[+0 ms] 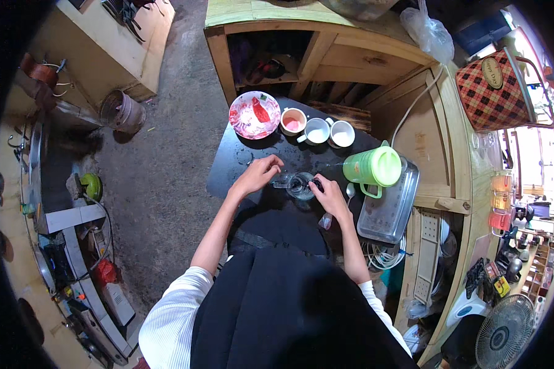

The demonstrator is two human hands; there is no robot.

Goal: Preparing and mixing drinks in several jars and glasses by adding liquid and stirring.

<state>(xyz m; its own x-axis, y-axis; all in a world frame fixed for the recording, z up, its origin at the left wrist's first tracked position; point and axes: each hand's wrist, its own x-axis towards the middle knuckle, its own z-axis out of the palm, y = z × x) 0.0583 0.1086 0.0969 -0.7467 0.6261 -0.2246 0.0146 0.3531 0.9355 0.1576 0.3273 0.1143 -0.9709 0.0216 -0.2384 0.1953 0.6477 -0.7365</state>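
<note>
On the dark low table [228,163], a clear glass mug [300,186] stands in front of me with its handle toward the left. My right hand [330,195] grips the mug's right side, and something dark shows by its fingertips that I cannot make out. Just up and left of the handle, my left hand [258,175] hovers with loosely bent fingers and nothing in them. To the right are a spoon [350,190] and a green lidded pitcher [366,166]. Near my right wrist lies a small clear and pinkish item [325,221], its kind unclear.
Along the table's far side sit a red-stained bowl [237,117] holding a red piece, a cup [293,122] with pink inside, and two white mugs [316,131]. A clear plastic tray [388,212] lies at right. Wooden cabinets [375,58] border the far side; a bucket [123,112] stands left.
</note>
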